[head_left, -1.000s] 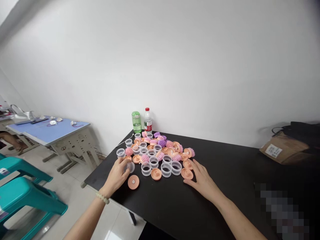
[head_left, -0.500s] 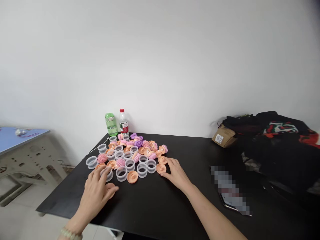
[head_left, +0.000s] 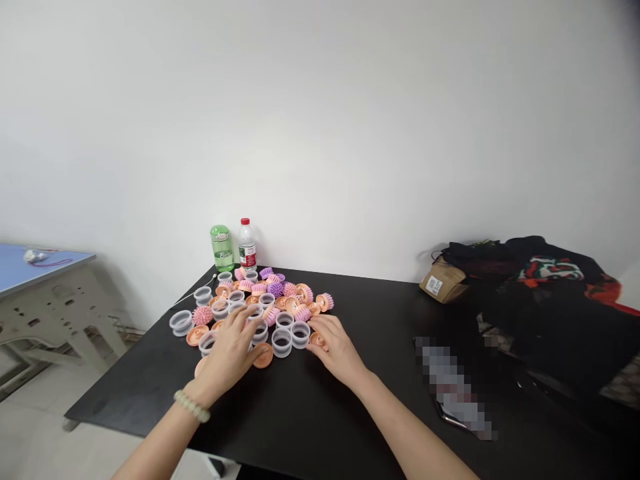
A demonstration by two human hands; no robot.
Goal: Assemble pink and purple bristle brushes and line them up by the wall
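Observation:
My left hand (head_left: 233, 350) reaches over the near left part of a cluster of parts, its fingers spread and hiding several of them. Below its thumb lies a peach disc with a central knob (head_left: 263, 356). At the right edge of the cluster my right hand (head_left: 339, 348) rests with thumb and fingers apart, curved around another peach knobbed disc (head_left: 319, 342). Close to its fingertips stands a clear plastic ring (head_left: 301, 335), beside another clear ring (head_left: 281, 343). Farther back lie several bristled brush heads, among them a purple one (head_left: 275, 289) and a pink one (head_left: 203, 315).
Behind the parts stand a green bottle (head_left: 223, 250) and a red-capped water bottle (head_left: 247, 245) against the wall. A blurred-out phone (head_left: 453, 417) lies on the black table (head_left: 320, 427) at right. Beyond it are a brown paper package (head_left: 444, 280) and dark clothing (head_left: 560, 320).
My left hand has moved right and farther over the cluster, uncovering a peach disc and a ring at left. My right hand has shifted slightly left around the peach disc.

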